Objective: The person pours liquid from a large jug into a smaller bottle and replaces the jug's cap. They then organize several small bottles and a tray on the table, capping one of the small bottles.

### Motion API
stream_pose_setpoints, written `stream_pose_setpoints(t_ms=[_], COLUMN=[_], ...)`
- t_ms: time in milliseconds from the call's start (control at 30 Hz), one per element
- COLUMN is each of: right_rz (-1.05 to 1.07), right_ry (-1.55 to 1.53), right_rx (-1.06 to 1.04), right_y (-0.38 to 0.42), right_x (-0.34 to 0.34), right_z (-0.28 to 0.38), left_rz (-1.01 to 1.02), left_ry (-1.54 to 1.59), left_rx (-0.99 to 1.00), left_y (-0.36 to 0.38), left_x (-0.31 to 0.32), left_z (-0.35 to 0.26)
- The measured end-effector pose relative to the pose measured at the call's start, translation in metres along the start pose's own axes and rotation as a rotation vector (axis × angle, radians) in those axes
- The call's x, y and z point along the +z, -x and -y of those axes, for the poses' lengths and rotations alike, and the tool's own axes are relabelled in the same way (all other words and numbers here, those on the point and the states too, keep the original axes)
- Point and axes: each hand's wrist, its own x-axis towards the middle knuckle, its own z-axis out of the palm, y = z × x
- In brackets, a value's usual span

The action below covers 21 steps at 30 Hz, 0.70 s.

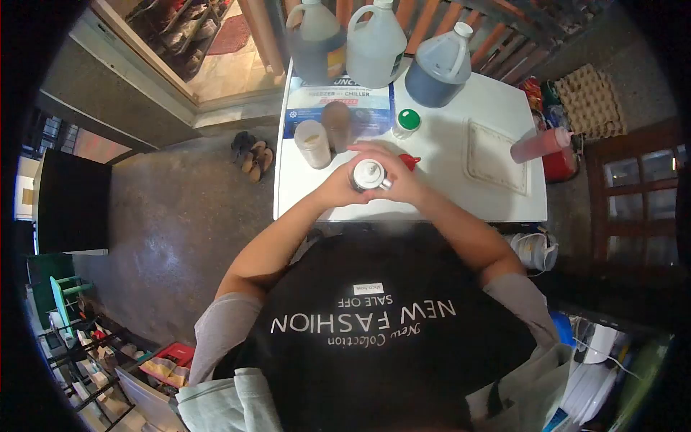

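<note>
Both hands are wrapped around a bottle with a white pump top (pixel 370 173), seen from above at the table's front edge. My left hand (pixel 338 189) closes on it from the left. My right hand (pixel 400 177) grips it from the right, its fingers reaching across the far side. The bottle's body is mostly hidden by the hands. Just beyond my right hand lies a small red object (pixel 409 161), partly covered. Near my left hand stand a clear container of pale contents (pixel 313 145) and a brown container (pixel 336 122). A green-lidded jar (pixel 407 122) stands farther back.
Along the back of the white table (pixel 432 205) are a dark-filled jug (pixel 315 43), a clear jug (pixel 376 47) and a blue-filled jug (pixel 437 68). A pink squeeze bottle (pixel 540 145) lies at the right edge. Egg trays (pixel 592 101) are beyond it; sandals (pixel 253 158) lie on the floor.
</note>
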Motion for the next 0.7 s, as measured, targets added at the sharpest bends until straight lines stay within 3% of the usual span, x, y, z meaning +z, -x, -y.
stream_pose_setpoints(t_ms=[100, 233, 433, 700], right_rz=[-0.164, -0.32, -0.482, -0.543], right_ry=[0.054, 0.275, 0.358, 0.385], right_rx=[0.004, 0.052, 0.023, 0.035], right_y=[0.01, 0.013, 0.016, 0.016], right_x=[0.015, 0.026, 0.038, 0.044], right_z=[-0.001, 0.006, 0.0, 0.011], left_rz=[-0.082, -0.154, -0.22, -0.378], left_ry=[-0.094, -0.123, -0.218, -0.249], left_rx=[0.109, 0.057, 0.034, 0.102], left_y=[0.0, 0.002, 0.002, 0.003], left_x=[0.008, 0.016, 0.023, 0.031], left_z=[0.009, 0.008, 0.005, 0.021])
